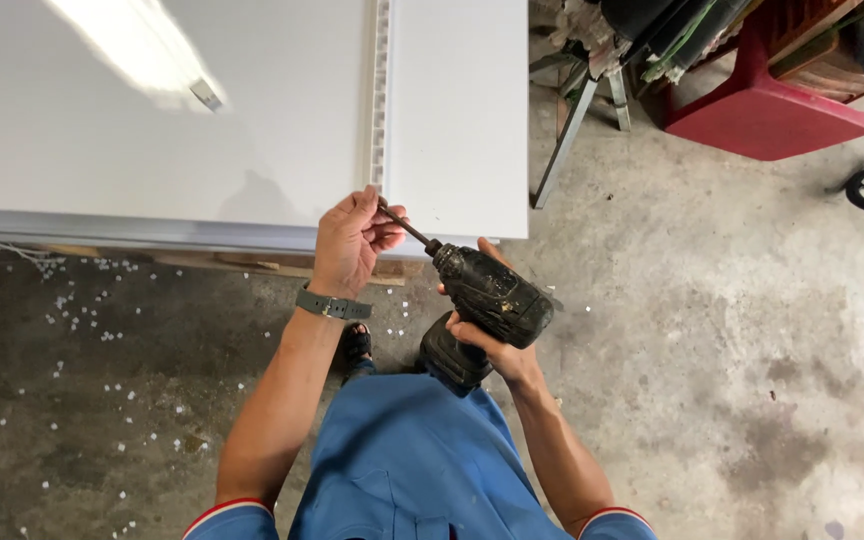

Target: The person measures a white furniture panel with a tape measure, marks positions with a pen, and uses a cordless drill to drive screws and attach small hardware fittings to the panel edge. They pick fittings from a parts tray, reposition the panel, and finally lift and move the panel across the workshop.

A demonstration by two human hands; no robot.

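Black with grime, one cordless drill (492, 300) sits gripped in the right hand (497, 345) while left hand (352, 243) fingers pinch its single bit (404, 226) at the near edge of two white panels (152, 120).

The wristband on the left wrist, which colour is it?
The wristband is dark grey, seen in the head view.

The white panel (202, 130) lies flat and broad ahead, open above; bare concrete floor (712, 330) spreads free to the right; metal legs (567, 125) and a red stool (762, 105) crowd the upper right.
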